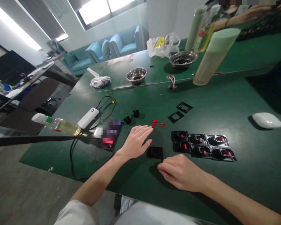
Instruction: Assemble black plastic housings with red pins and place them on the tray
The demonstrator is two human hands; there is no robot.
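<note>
My left hand (138, 141) lies palm down with its fingers stretched out, the fingertips against or just over a small red rectangular piece (153, 125). Two similar pieces lie just beyond: a red piece (155, 121) and another red piece (163, 124). Below my left thumb is a flat black square part (155, 152) on the table. My right hand (181, 172) is closed, fingers curled under, close to that part's lower right corner; whatever it may hold is hidden. To its right are rows of black frames (201, 145) with red pieces in them.
Two black square frames (176, 116) and two small black blocks (136, 113) lie farther back. A phone (111, 134), cables, a white power bank (88, 117) and an oil-coloured bottle (61, 124) are left. Metal bowls (136, 75), a tall bottle (213, 59) and a white mouse (267, 120) stand around.
</note>
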